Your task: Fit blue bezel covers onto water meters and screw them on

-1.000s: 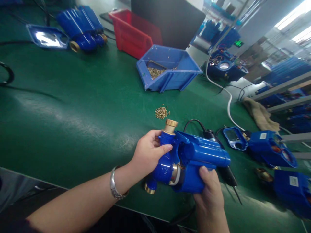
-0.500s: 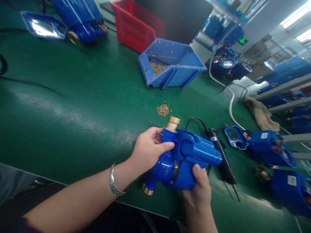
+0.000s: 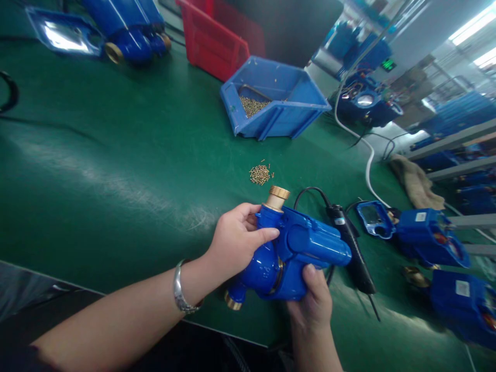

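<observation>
Both hands hold a blue water meter (image 3: 267, 271) with threaded brass ends, tilted above the front of the green bench. My left hand (image 3: 238, 237) wraps its upper pipe end, the thumb lying across the blue body. From below, my right hand (image 3: 313, 294) grips the housing, thumb on its side and the other fingers mostly hidden. A small heap of brass screws (image 3: 259, 174) lies just beyond the meter. Right of the meter rests a black electric screwdriver (image 3: 354, 250), its bit pointing toward the front edge.
A blue bin (image 3: 277, 101) with screws stands behind the heap, beside a red bin (image 3: 217, 41). More blue meters sit at right (image 3: 430, 235) and far left (image 3: 132, 31). A white cable (image 3: 366, 142) and a cloth (image 3: 416, 181) lie at right.
The meter has tilted very slightly and its right end, with my right hand, has shifted a little to the left. Both hands keep their hold.
</observation>
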`<state>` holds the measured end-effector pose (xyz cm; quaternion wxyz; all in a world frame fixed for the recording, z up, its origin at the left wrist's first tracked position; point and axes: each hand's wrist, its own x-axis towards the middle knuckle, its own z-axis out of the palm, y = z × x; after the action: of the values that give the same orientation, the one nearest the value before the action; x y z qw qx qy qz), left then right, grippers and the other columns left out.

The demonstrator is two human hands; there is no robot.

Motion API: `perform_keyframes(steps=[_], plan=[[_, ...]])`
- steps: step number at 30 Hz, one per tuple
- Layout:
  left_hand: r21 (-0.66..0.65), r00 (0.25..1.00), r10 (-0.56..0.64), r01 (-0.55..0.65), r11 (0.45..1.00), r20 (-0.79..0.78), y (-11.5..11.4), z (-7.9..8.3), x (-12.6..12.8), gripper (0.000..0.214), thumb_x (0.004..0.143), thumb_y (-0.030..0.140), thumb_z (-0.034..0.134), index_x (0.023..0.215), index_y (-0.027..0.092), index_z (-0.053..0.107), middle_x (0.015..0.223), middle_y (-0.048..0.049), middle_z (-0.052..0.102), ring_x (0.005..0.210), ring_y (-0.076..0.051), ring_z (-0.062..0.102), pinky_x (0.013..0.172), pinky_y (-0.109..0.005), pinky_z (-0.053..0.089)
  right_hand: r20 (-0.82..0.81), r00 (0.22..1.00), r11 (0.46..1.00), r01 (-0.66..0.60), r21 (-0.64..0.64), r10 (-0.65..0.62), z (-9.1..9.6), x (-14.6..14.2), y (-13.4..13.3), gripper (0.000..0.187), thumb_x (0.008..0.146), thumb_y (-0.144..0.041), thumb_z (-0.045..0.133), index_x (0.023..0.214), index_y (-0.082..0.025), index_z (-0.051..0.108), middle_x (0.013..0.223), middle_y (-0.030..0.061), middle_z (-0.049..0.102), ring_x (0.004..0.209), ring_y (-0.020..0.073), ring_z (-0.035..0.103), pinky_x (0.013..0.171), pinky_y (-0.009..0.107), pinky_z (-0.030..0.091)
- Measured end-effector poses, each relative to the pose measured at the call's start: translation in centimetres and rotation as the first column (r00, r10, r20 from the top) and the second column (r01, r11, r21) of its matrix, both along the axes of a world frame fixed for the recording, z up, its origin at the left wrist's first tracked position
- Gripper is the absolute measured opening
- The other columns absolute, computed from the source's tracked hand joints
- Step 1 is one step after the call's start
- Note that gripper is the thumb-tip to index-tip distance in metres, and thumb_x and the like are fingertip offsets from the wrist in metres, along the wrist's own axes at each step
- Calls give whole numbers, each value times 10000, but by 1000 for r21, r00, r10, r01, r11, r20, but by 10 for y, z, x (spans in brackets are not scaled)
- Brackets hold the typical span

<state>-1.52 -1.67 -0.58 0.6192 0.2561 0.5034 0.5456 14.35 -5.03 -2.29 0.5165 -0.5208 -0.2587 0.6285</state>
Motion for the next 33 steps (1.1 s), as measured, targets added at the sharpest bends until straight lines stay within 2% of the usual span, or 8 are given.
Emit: perform_keyframes(steps=[6, 9, 12, 16, 19, 25, 33], plan=[[27, 1000, -6, 6, 1000, -2, -6, 7, -2, 312, 654, 211, 702, 945, 156, 604, 694, 2, 678, 620, -138, 638, 581, -226, 502, -40, 999, 999, 16, -37, -17, -2, -5, 7, 710, 583, -426, 738, 1234, -256, 511, 1073, 81, 657, 950, 290, 625, 962, 524, 387], [83, 998, -56, 55, 995, 14, -8, 10, -3, 333, 710, 223, 650, 1028, 154, 579, 767, -20, 686, 685, -149, 652, 622, -239, 513, -49, 998, 997, -33, -63, 30, -5, -4, 10, 575, 574, -507, 708, 1082, -249, 628, 930, 74, 701, 943, 310, 627, 976, 537, 364], [116, 994, -110, 108, 987, 13, -10, 13, -4, 363, 669, 195, 683, 1005, 150, 550, 811, -28, 672, 729, -151, 647, 662, -240, 511, -30, 993, 990, -113, -81, 111, -11, 2, 10, 469, 625, -599, 616, 921, -242, 689, 853, 76, 710, 967, 320, 617, 998, 544, 331], [113, 993, -115, 118, 987, -36, -13, 14, -4, 387, 654, 229, 709, 984, 166, 516, 758, -3, 649, 673, -139, 628, 619, -234, 493, 14, 981, 979, -191, -77, 193, -18, 7, 7, 498, 680, -637, 525, 929, -238, 687, 946, 88, 694, 1085, 318, 555, 1025, 543, 288], [109, 995, -94, 99, 989, -45, -14, 14, -4, 383, 659, 228, 705, 987, 170, 515, 742, 2, 644, 675, -139, 625, 626, -238, 486, 41, 979, 979, -195, -65, 198, -20, 8, 6, 496, 693, -631, 512, 939, -237, 686, 936, 88, 695, 1116, 310, 534, 1031, 536, 280], [150, 993, -118, 119, 982, -12, -17, 15, -5, 361, 645, 200, 713, 962, 166, 542, 790, -25, 674, 716, -152, 634, 666, -251, 483, 64, 984, 986, -165, -21, 166, -21, 15, 8, 431, 622, -612, 589, 811, -242, 704, 798, 74, 711, 1023, 317, 590, 1016, 527, 306], [239, 990, -129, 139, 961, -55, -19, 15, -6, 353, 652, 200, 718, 955, 172, 539, 812, -34, 674, 725, -161, 632, 672, -264, 486, 85, 987, 990, -138, -9, 138, -24, 18, 6, 422, 564, -607, 613, 777, -252, 696, 775, 73, 707, 1002, 327, 595, 1000, 539, 327]])
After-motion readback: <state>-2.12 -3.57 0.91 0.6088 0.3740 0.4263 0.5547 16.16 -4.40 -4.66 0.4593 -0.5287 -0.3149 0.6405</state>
